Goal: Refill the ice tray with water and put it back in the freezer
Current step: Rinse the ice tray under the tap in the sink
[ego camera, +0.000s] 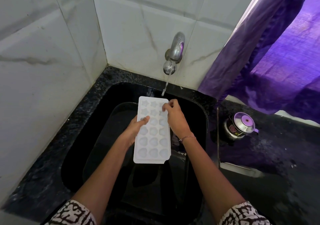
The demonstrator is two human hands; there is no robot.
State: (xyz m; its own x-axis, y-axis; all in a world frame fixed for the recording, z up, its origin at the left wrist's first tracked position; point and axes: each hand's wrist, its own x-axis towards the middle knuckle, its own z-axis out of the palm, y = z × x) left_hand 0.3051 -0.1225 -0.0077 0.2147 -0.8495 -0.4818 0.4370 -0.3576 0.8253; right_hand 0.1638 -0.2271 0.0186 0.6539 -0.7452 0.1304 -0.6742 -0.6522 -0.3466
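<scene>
A white ice tray (152,138) with star and heart moulds is held level over the black sink (97,126). My left hand (136,129) grips its left edge, thumb on top. My right hand (174,117) pinches the tray's right rim near the far end, fingers curled. A thin stream of water (165,86) runs from the steel tap (174,55) on the tiled wall and falls just past the tray's far right corner.
A dark tub (107,138) sits inside the sink under the tray. A small steel kettle (239,126) stands on the black counter at the right. A purple curtain (277,48) hangs at the upper right. White tiled walls close the left and back.
</scene>
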